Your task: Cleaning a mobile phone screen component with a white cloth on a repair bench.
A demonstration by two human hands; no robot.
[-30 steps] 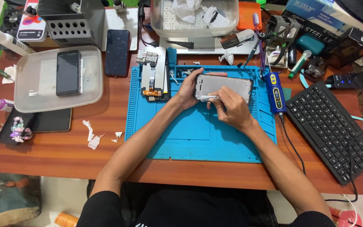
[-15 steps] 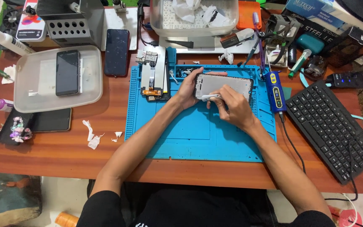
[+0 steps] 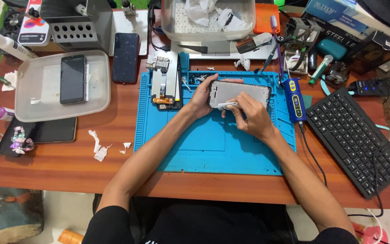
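An opened phone frame [image 3: 242, 92], pale grey inside, lies on the blue work mat [image 3: 195, 144]. My left hand [image 3: 202, 97] grips the frame's left end. My right hand [image 3: 249, 115] rests at its lower edge and holds a small white tool [image 3: 226, 105] against the frame's bottom left part. A stripped phone assembly with a flex cable [image 3: 163, 81] lies on the mat just left of my left hand.
A pale plastic tray [image 3: 37, 86] with a dark phone [image 3: 72, 79] sits at left, another dark phone [image 3: 125, 57] beyond it. A black keyboard [image 3: 355, 140] lies at right, a blue handheld device [image 3: 294, 99] beside the mat, and white scraps [image 3: 99, 147] on the wooden desk.
My right hand has shifted slightly along the frame's lower edge with the white tool. My left hand stays on the frame's left end.
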